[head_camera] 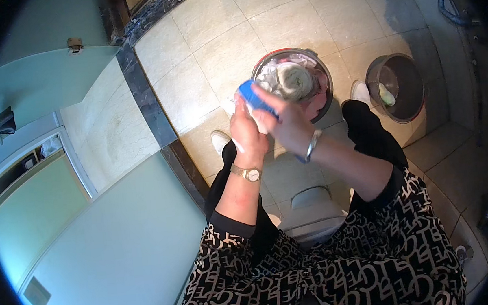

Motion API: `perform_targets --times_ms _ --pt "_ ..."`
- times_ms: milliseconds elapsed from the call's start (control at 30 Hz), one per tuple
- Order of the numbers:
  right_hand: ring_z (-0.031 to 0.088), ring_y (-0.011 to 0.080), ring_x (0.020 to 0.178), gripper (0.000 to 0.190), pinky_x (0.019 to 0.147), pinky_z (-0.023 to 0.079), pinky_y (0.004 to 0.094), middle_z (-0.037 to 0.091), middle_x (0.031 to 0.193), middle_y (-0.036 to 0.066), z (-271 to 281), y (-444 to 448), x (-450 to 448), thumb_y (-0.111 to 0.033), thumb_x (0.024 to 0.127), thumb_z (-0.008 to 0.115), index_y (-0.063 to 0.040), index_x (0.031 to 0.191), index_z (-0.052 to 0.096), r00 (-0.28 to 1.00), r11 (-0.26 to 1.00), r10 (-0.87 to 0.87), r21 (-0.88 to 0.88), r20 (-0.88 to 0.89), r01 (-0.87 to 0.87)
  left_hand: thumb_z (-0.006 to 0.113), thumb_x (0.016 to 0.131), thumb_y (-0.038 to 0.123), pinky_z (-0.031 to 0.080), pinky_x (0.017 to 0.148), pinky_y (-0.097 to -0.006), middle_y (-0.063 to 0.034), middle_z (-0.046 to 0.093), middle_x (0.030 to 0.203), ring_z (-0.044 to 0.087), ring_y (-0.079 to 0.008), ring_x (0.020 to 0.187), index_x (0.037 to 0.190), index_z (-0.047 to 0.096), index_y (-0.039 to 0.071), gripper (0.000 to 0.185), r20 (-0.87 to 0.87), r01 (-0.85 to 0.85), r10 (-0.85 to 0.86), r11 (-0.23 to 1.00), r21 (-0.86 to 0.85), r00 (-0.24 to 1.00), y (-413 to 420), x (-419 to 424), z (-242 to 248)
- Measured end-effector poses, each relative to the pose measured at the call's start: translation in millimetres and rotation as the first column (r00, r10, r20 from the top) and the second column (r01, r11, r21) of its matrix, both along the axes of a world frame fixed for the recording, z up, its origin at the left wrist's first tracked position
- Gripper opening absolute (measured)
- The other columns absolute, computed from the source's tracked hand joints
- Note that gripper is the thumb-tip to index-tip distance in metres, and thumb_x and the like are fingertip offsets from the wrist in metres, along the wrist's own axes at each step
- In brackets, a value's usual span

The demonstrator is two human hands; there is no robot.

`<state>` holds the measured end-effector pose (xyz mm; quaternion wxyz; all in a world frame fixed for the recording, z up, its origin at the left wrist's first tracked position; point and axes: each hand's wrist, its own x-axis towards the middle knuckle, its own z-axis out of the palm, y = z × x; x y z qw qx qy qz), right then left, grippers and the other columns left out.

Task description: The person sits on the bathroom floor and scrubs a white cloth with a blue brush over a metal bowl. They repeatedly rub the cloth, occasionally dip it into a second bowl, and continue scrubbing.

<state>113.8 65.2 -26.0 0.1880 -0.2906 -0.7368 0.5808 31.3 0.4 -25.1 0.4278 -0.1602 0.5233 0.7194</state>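
My right hand (282, 118) is closed around a blue brush or block (251, 93), whose exact kind I cannot tell. Its lower side lies against a piece of white cloth (262, 127) in my left hand (246, 130). Both hands are close together at the near left side of a round basin (330, 95) with a red-edged rim. White and pink laundry (316, 104) fills that basin, with a rolled, pale greenish-white cloth (296, 81) on top. My fingers hide part of the blue object and much of the held cloth.
A second round basin (410, 88), holding a small pale green and white item (387, 94), stands right of my foot on the tiled floor (225, 36). Frosted glass panels (117, 246) rise at the left. A shower hose (449, 12) hangs at the upper right.
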Motion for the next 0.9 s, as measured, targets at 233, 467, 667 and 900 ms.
perform_targets --times_ms 233,467,667,900 --pt "0.064 0.0319 0.098 0.053 0.082 0.05 0.0373 0.061 0.113 0.024 -6.5 14.4 -3.1 -0.025 0.087 0.06 -0.017 0.138 0.044 0.984 0.986 -0.021 -0.158 0.176 0.05 0.039 0.1 0.039 0.046 0.09 -0.035 -0.0103 0.06 0.112 0.058 -0.0215 0.1 0.12 0.052 0.004 0.042 0.083 -0.035 0.03 0.998 0.056 0.996 3.3 4.7 0.3" --pt "0.065 0.0272 0.097 0.051 0.083 0.05 0.0323 0.063 0.112 0.021 -19.2 30.3 -7.3 -0.024 0.09 0.059 -0.017 0.137 0.045 0.987 0.979 -0.145 -0.137 0.064 0.153 0.037 0.1 0.039 0.044 0.095 -0.0379 -0.0109 0.058 0.12 0.057 -0.0244 0.109 0.125 0.048 0.004 0.045 0.028 0.005 -0.006 1.0 0.023 1.0 5.4 10.1 5.1" --pt "0.064 0.0302 0.1 0.053 0.086 0.049 0.0356 0.061 0.114 0.023 -12.1 17.2 -2.0 -0.02 0.088 0.058 -0.013 0.139 0.042 0.996 0.983 -0.049 -0.174 0.071 0.061 0.038 0.1 0.04 0.046 0.092 -0.0359 -0.01 0.059 0.115 0.058 -0.0221 0.103 0.122 0.05 0.004 0.044 0.018 0.02 -0.019 1.0 -0.005 1.0 1.7 9.8 10.0" --pt "0.063 0.0287 0.1 0.053 0.086 0.049 0.0353 0.061 0.115 0.023 -2.3 -1.2 0.2 -0.023 0.089 0.059 -0.012 0.138 0.043 0.998 0.999 -0.044 -0.017 0.035 0.045 0.039 0.1 0.04 0.045 0.093 -0.0364 -0.0094 0.059 0.117 0.057 -0.0224 0.104 0.122 0.051 0.003 0.045 0.036 0.008 -0.008 1.0 -0.013 0.999 -2.3 0.5 8.8"
